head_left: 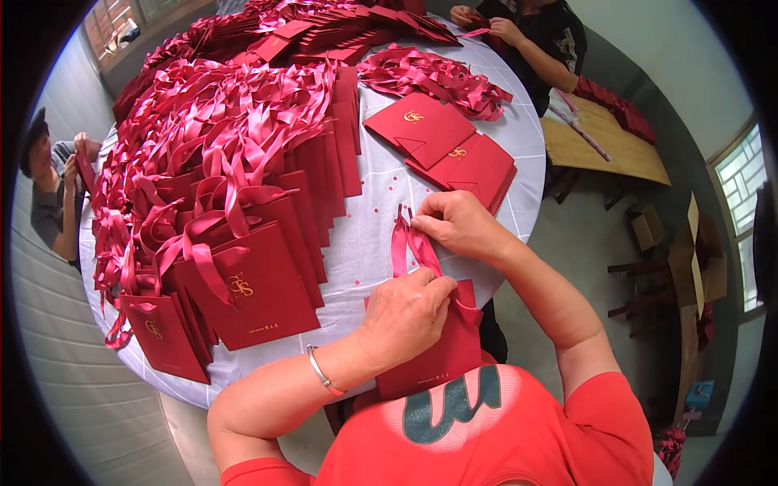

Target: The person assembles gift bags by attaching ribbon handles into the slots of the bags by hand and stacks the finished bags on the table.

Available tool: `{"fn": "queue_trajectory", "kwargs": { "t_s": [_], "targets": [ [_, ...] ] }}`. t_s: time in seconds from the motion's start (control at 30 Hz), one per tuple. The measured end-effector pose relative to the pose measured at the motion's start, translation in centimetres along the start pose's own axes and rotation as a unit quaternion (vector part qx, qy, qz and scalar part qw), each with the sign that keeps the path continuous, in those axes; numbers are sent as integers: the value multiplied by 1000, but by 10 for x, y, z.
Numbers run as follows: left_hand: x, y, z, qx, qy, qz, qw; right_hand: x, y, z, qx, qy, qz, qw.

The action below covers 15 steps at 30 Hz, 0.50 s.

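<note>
One red gift bag (pixel 442 352), at the worktop's (pixel 348 259) near edge, seems midway through handle fitting: left hand (pixel 408 318) closed on its ribbon handle (pixel 399 251), right hand (pixel 462 227) pinching the ribbon. Beyond, upright ribboned bags (pixel 247 296), too crowded to count, look finished; two flat-bag fronts (pixel 420 130), one ribbon heap (pixel 429 77) and uncountable farther bags (pixel 308 36) apparently remain.

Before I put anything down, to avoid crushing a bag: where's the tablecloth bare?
The tablecloth is bare, save scattered red dots, between the standing bags and the flat bags, down to the left hand. Smaller patches: between the flat bags and right edge, and in front of the standing bags. Crowded: left side, standing bags and ribbons; far end, piled bags.
</note>
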<state>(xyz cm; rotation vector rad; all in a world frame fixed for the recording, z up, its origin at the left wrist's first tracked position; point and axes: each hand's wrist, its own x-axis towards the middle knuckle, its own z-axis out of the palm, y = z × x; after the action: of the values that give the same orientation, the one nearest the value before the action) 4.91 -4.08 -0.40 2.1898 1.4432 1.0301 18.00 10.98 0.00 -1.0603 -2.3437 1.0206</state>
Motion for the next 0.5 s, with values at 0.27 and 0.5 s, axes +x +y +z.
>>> {"fn": "queue_trajectory", "kwargs": {
  "t_s": [0.27, 0.5],
  "targets": [
    [0, 1, 1, 9, -2, 6, 1000, -3, -6, 2, 8, 14, 9, 1000],
    [1, 2, -2, -15, -14, -32, 999, -24, -15, -11, 101, 34, 10, 994]
  ]
}}
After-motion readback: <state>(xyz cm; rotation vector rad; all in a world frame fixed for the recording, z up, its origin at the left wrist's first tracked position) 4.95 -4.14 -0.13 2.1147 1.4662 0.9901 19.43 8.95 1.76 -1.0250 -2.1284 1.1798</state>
